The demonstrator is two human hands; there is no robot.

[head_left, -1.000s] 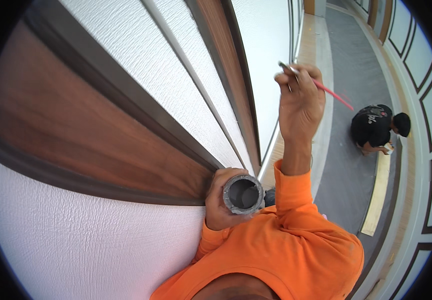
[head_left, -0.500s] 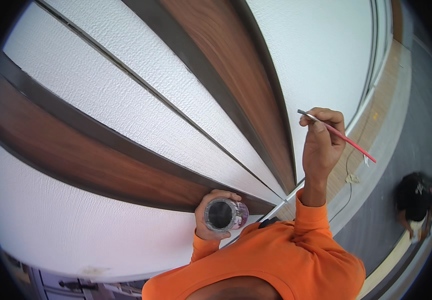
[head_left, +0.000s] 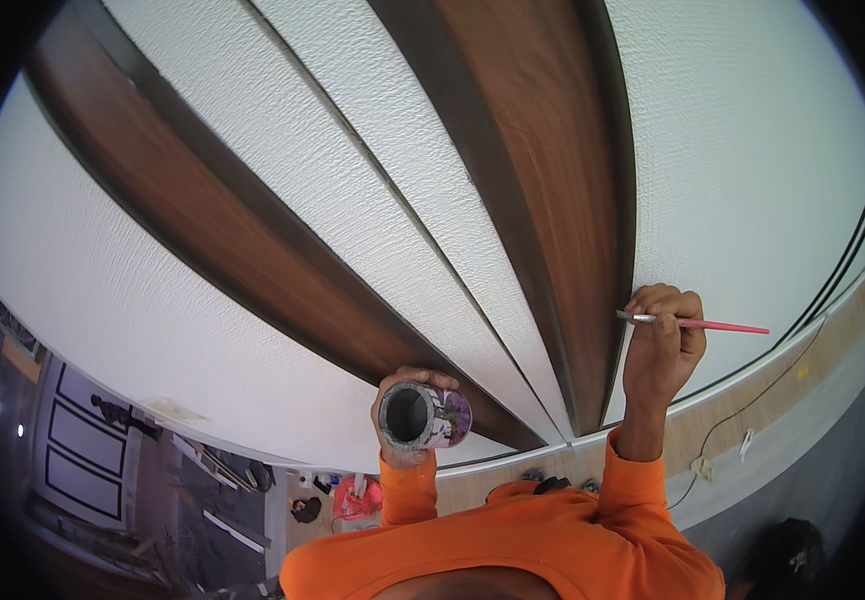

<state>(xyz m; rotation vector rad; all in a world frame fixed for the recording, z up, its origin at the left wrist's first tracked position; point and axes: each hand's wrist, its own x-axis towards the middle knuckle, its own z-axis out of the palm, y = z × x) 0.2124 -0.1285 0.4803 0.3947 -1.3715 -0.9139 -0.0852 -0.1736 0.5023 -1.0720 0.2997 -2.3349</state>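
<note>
Paintbrush (head_left: 722,326) near dark trim (head_left: 628,210); cable (head_left: 752,405), red bag (head_left: 357,499) on floor.

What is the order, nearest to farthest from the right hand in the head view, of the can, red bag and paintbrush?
1. Paintbrush: in the right hand.
2. Can: to its left.
3. Red bag: lower left, beyond the can.

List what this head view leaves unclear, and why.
Head view:
Can: side facing the palm, covered by the left hand.
Brush: part of its handle, behind the right hand.
Co-worker: cut off by the dark lower-right rim.
Items beside the red bag: too small.
</note>
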